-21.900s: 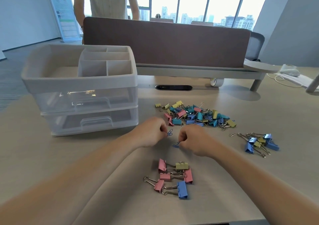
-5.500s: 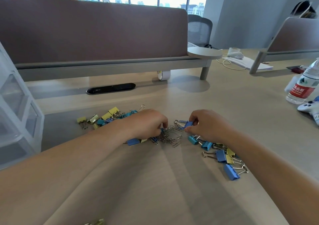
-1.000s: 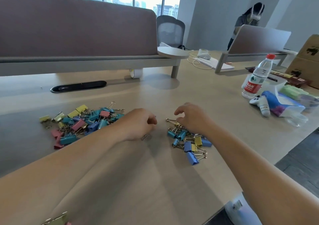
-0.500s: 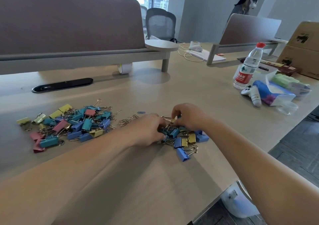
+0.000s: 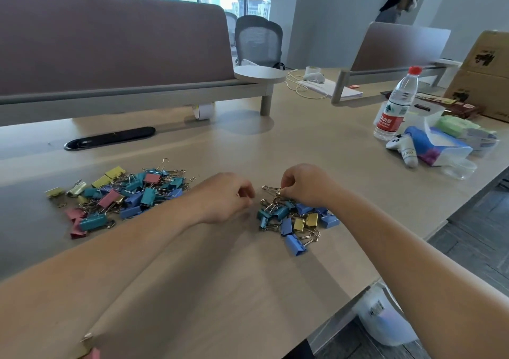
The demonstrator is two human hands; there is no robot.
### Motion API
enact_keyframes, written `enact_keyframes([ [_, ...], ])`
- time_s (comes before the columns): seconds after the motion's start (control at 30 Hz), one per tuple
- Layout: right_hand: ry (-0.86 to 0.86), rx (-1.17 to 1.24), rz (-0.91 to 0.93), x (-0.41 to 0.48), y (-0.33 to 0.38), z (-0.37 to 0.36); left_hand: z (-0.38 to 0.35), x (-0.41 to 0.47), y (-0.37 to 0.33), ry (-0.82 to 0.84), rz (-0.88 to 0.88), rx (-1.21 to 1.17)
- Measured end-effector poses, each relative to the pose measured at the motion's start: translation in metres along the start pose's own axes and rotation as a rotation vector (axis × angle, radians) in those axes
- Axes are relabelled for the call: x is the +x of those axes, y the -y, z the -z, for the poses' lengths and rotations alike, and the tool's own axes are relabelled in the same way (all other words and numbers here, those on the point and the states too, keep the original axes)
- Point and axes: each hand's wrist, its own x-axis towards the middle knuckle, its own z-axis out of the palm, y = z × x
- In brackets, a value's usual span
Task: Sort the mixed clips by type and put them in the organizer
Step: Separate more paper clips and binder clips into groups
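You have one view only: your head camera looks forward and down, close over the counter [image 5: 303, 143], which recedes toward the frame's upper right.

On the pale wooden desk [image 5: 275, 143], 2 heaps are recorded: the large heap of mixed metal binder clips [image 5: 121, 196] at left, the small heap of blue and gold binder clips [image 5: 296, 221] at right. The left hand [image 5: 223, 197] is placed between them; the right hand [image 5: 303, 185], 1 gold-handled metal clip [image 5: 271, 188] pinched, is set over the small heap's rear edge. The black oval cable slot [image 5: 110, 138] is located behind the large heap. The clear plastic water bottle [image 5: 396, 108] is stood far right.
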Motion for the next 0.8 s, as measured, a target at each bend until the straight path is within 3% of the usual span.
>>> enact_keyframes([
  [0.17,-0.122,-0.103,0.026,-0.009,0.023,-0.001,0.023,-0.016,0.022,-0.104,0.12,-0.062],
  [0.3,-0.049,0.042,0.146,-0.012,0.059,-0.015,0.035,-0.031,0.042,-0.185,0.2,-0.074],
  [0.5,0.043,-0.013,0.329,-0.014,0.099,-0.039,0.036,-0.051,0.061,-0.162,0.223,-0.067],
  [0.8,0.004,-0.074,0.337,-0.009,0.113,-0.054,0.034,-0.064,0.076,-0.166,0.227,-0.11],
])
